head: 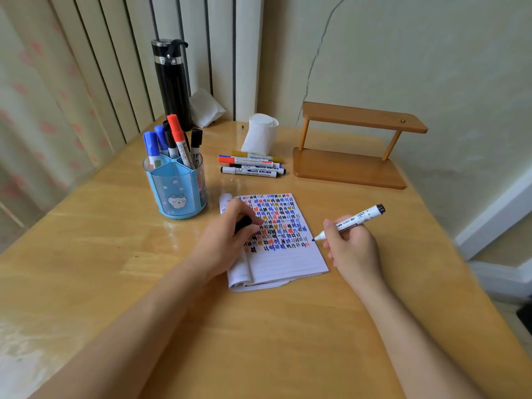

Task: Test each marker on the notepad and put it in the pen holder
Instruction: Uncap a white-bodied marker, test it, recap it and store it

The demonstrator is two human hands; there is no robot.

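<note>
While the right hand (355, 249) curls its fingers round an uncapped black marker (352, 221) in a writing grip, the tip sits at the right edge of the notepad (288, 260), by the last marks. The left hand (227, 234) grips the black cap (243, 223) and rests on the pad, likely steadying it. The pen holder (175, 194) stands to the left with presumably tested markers. A few loose markers (250, 165) lie beyond on the worktop (259, 341).

On the wooden table (259, 341) stand a black flask (172, 87), a white roll (260, 133) of what may be paper, a small wooden rack (351, 168), and a crumpled tissue (205, 109) beside the flask.
</note>
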